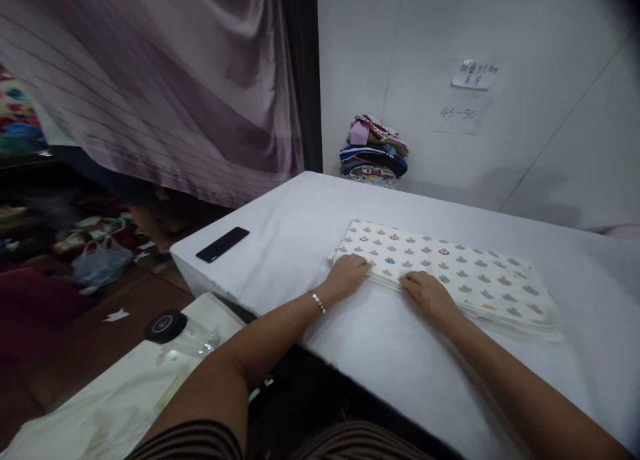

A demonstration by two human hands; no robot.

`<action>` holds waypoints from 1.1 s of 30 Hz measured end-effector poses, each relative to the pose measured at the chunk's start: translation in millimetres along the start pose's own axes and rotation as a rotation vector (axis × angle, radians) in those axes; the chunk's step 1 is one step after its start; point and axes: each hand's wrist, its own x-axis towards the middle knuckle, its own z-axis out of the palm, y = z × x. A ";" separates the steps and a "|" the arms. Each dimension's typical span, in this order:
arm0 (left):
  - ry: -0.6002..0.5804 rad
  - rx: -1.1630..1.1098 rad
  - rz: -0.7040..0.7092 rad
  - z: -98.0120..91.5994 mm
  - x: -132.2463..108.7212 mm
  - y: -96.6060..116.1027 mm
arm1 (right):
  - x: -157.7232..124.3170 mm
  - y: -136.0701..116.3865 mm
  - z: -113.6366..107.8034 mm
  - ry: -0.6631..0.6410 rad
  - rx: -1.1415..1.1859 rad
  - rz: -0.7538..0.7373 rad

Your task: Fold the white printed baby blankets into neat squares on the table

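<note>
A folded cream-white cloth (pixel 430 253), patterned with grey, red, blue and green motifs, lies flat in layers on the white-covered table (pixel 295 240). Over its near left edge, my left hand (pixel 347 275) has its fingers bent and close together, gripping the cloth; a bracelet is on that wrist. My right hand (pixel 425 293) holds the same near edge a little farther right, fingers curled onto the layers. Both thumbs are mostly hidden.
A black phone (pixel 223 245) lies on the table's left part. Folded clothes (pixel 374 150) are piled beyond the far edge, by the wall. At lower left, a clear jar with a black lid (pixel 166 326) rests on a lower surface. A curtain (pixel 210 80) hangs at left; a person's arm (pixel 147 227) shows below.
</note>
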 end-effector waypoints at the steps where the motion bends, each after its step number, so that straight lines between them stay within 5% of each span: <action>1: 0.031 -0.028 -0.094 -4.8 -8.9 -8.4 | 6.4 -3.1 2.7 -0.004 0.000 -0.007; 7: 0.118 -0.457 -0.831 -17.4 -38.8 -33.3 | 61.2 -31.9 21.0 -0.076 0.013 -0.045; 14: 0.135 -0.965 -1.124 -8.3 -18.1 -25.4 | 115.5 -64.5 31.1 -0.126 0.052 -0.059; 24: 0.308 -1.319 -1.159 -6.1 -18.7 -24.1 | 113.5 -74.8 27.9 -0.073 0.222 -0.008; 30: 0.330 -1.173 -1.004 -6.6 -14.2 -36.3 | 120.6 -79.5 28.5 -0.065 0.190 0.041; 33: 0.314 -0.847 -0.981 -9.3 -16.8 -51.4 | 131.2 -71.3 23.5 0.018 0.284 0.142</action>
